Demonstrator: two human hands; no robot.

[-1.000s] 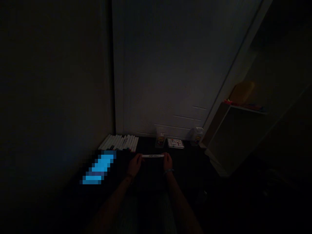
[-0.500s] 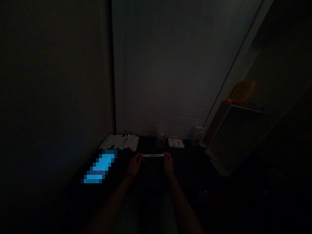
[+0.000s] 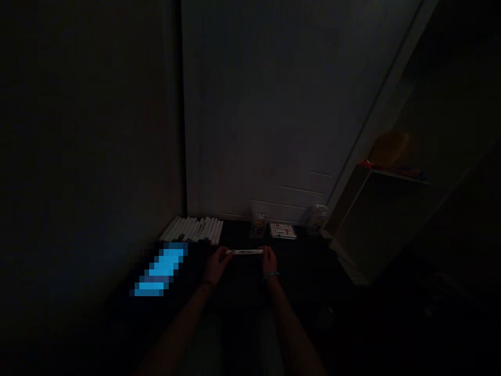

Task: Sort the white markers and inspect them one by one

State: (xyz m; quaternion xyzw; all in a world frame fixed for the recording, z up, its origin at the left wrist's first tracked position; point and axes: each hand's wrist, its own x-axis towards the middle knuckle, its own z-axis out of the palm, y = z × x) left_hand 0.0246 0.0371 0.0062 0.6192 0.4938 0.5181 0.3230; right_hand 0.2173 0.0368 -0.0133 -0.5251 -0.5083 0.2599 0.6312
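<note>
A white marker (image 3: 247, 252) with dark print along its side lies level between my two hands, above the dark table. My left hand (image 3: 216, 263) pinches its left end, fingers closed. At the other end, my right hand (image 3: 269, 261) grips it between thumb and fingers; a band circles that wrist. Beyond my left hand, a row of white markers (image 3: 195, 228) lies side by side at the table's back left. The dim light hides the finer detail of my fingers.
Along the back stand a clear plastic case (image 3: 259, 223), a flat pack of small printed pieces (image 3: 283, 231) and another clear case (image 3: 318, 218). A glowing, pixelated blue screen (image 3: 160, 269) lies at left. On the right is a shelf unit (image 3: 352, 209) with an orange object (image 3: 391, 148) on top.
My left hand has shifted slightly along the marker toward the right, and the print on the marker looks turned a little. Both hands still hold it.
</note>
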